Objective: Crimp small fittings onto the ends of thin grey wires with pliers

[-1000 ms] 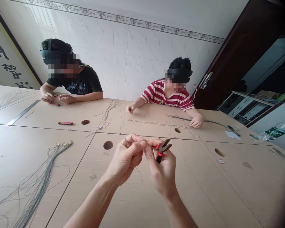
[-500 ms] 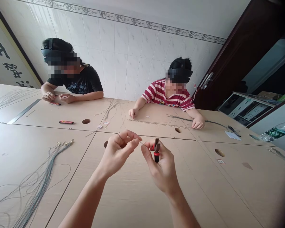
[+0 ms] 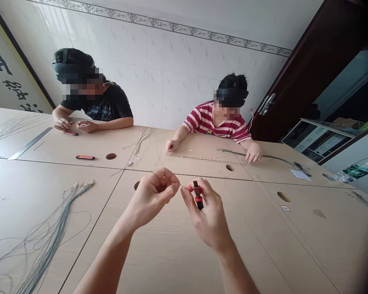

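Note:
Over the middle of the table (image 3: 159, 261), my left hand (image 3: 151, 200) is closed, thumb and forefinger pinching one end of a tiny thin piece (image 3: 181, 186), perhaps the end of a cord. The thumb and forefinger of my right hand (image 3: 210, 216) pinch at its other side. Small pliers (image 3: 196, 188) with red and black on them sit in my right hand too, jaws pointing up; their handles are mostly hidden in the palm. To the left lies a bundle of grey-green cords (image 3: 57, 228) with gold-coloured ends.
Across the table sit a person in a black shirt (image 3: 110, 104) and a person in a striped shirt (image 3: 199, 120), hands on thin cords or small items. Between us are a red and black cutter-like item (image 3: 85, 157), round table holes (image 3: 283, 197), a metal ruler (image 3: 32, 143) and a bottle (image 3: 360, 169).
Both my hands have shifted slightly left, still pinching the tiny piece. The pliers have turned a little in my right hand. The striped-shirt person's hand on the right has lifted slightly.

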The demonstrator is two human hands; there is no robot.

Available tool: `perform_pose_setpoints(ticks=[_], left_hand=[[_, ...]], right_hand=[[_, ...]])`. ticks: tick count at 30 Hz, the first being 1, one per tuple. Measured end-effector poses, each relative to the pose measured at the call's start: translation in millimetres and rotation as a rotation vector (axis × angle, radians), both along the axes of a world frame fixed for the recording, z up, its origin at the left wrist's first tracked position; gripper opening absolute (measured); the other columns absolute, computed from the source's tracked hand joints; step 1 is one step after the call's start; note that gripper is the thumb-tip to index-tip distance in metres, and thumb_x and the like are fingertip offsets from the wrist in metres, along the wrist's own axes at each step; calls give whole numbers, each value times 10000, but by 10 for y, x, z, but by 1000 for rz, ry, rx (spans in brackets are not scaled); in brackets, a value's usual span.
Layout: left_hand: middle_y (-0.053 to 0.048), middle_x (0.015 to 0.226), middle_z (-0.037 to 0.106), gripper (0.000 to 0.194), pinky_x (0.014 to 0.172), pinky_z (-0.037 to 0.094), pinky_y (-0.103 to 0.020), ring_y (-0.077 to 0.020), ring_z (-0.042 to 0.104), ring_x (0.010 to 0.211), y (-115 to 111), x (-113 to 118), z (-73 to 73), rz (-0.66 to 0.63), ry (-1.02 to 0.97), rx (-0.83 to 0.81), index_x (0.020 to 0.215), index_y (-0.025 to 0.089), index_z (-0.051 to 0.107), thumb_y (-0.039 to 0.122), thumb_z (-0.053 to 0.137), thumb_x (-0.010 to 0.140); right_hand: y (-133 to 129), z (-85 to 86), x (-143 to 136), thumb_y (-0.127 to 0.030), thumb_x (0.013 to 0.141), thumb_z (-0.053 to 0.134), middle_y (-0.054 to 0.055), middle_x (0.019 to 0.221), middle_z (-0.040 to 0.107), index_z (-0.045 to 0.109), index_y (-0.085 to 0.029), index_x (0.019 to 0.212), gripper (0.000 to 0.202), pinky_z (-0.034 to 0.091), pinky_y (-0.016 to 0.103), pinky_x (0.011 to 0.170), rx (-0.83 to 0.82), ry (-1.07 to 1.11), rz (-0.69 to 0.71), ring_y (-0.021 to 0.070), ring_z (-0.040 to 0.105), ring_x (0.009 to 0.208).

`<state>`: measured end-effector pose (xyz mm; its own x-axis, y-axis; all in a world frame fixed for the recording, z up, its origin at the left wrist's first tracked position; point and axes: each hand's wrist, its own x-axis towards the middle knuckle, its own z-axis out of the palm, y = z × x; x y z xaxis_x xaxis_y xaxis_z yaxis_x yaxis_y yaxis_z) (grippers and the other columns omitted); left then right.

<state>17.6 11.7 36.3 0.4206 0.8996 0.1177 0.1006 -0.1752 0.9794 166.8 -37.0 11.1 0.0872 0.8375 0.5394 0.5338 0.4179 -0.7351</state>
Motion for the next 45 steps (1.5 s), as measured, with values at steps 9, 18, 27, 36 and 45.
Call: perform_pose_setpoints(ticks=[9,18,27,36,45], left_hand=[[36,564,551,168,408,281,-173,-57,392,441,-25,-17,41,0,50,-48,689,173,519,232,516,847],[52,485,454,153,412,238,-170,-67,326,448,-16,-38,39,21,66,-116,639,173,520,206,514,788],[55,487,432,166,405,210,-165,-65,296,450,-3,-40,15,23,102,-98,626,175,509,206,494,788],[47,505,450,146,404,233,-167,-71,316,453,15,-49,-6,11,137,-83,637,174,533,187,484,774],[52,502,448,139,398,229,-164,-62,314,450,7,-41,17,4,158,-91,636,170,551,182,482,756]], right_hand=[[0,-25,44,-144,923,504,11,797,540,498,-226,870,97,422,286,656,32,-81,29,163,493,739],[4,-6,50,-61,882,494,1,763,506,462,-224,828,174,398,284,662,21,-136,96,166,439,736],[0,3,60,-32,860,491,4,779,523,465,-221,823,194,405,294,698,4,-149,124,168,439,747],[-3,12,85,-43,871,475,13,772,528,469,-220,813,187,412,313,713,-21,-186,145,179,427,734],[5,15,101,-34,866,489,-1,768,509,454,-219,806,198,391,299,716,-28,-181,156,168,414,732]])
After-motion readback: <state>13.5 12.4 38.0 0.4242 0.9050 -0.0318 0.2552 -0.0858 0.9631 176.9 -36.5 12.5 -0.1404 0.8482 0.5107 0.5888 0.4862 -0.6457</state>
